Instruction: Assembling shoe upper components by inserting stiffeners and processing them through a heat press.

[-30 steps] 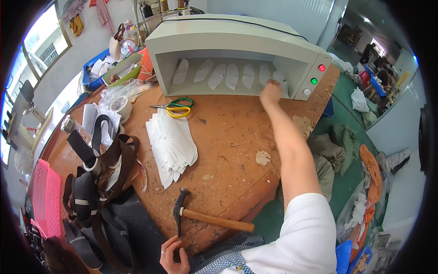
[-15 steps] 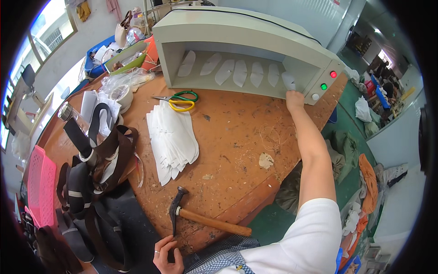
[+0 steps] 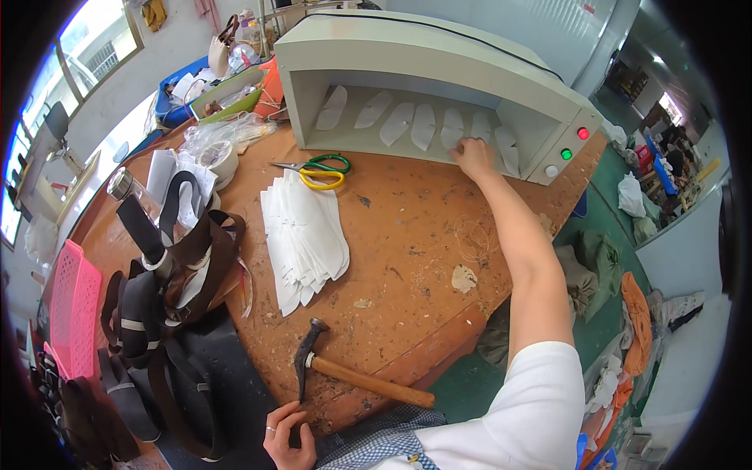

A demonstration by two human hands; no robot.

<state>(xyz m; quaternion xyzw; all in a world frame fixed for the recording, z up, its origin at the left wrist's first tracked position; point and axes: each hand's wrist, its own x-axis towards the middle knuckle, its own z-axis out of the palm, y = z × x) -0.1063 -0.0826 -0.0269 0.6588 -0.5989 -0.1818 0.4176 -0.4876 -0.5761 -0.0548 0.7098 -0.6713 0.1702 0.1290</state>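
Observation:
My right hand point(image 3: 475, 159) reaches over the front edge of a pale box-shaped machine point(image 3: 439, 63), its fingers bent together at the lower end of a white cut piece point(image 3: 452, 128). What the fingertips grip, if anything, is hidden. Several such pieces lie in a row on the machine's floor; the rightmost piece point(image 3: 507, 149) is near the side wall. My left hand point(image 3: 288, 437) rests at the table's near edge, fingers loosely curled and apart, nothing in them. Its fingertips are beside the pointed end of a hammer point(image 3: 368, 381) with a wooden handle.
A fanned stack of white pieces point(image 3: 304, 243) lies mid-table, below scissors point(image 3: 321, 172) with green and yellow handles. Dark straps point(image 3: 188, 258), a glass bottle point(image 3: 129, 190) and a pink basket point(image 3: 74, 313) crowd the left. Red and green lights point(image 3: 566, 154) mark the machine's right front.
My right hand has moved left, from the rightmost white piece to one farther along the row. That rightmost piece now shows fully. My left hand stays by the hammer; the view has shifted slightly.

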